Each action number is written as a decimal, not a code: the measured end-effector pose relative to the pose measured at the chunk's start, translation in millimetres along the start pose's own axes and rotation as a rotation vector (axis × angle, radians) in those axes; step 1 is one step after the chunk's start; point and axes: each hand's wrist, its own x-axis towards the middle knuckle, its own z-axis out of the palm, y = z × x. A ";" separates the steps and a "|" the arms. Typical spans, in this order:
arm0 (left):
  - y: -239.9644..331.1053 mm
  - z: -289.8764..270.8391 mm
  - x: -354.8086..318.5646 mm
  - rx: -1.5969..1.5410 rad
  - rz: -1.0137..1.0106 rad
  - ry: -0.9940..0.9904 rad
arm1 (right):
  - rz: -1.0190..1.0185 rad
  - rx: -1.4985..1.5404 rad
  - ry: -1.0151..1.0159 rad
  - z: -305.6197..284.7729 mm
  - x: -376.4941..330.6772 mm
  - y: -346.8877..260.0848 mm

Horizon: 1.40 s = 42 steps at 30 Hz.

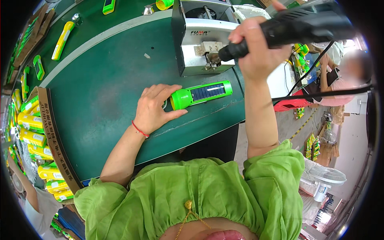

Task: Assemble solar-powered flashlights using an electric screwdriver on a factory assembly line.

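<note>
My left hand (154, 106) grips the wide end of a green flashlight (184, 98), thumb and fingers on either side of it. The flashlight lies on the green table, its dark solar panel (208, 92) facing up and its narrow end pointing right. A black electric screwdriver (302, 30) is in my right hand (258, 54), raised at the upper right. Its front end points left and meets the pick-up part of a silver screw feeder (200, 64). The bit's very tip is too small to make out.
On the left, a cardboard box (60, 148) holds several yellow-and-green flashlights. Another yellow flashlight (63, 41) and a small green part (39, 68) lie at the far left. A black cable (316, 66) hangs on the right. A co-worker (346, 80) sits beyond, near a white fan (326, 178).
</note>
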 end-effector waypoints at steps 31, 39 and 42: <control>1.9 1.9 -2.7 0.000 -0.046 -0.003 | 0.245 -0.007 -0.071 41.1 -67.3 6.2; 5.2 3.6 -5.8 0.011 -0.038 0.057 | 0.241 0.029 -0.132 37.3 -69.6 3.3; 6.3 3.7 -7.6 -0.006 -0.036 0.047 | 0.227 -0.012 -0.163 39.0 -71.4 1.0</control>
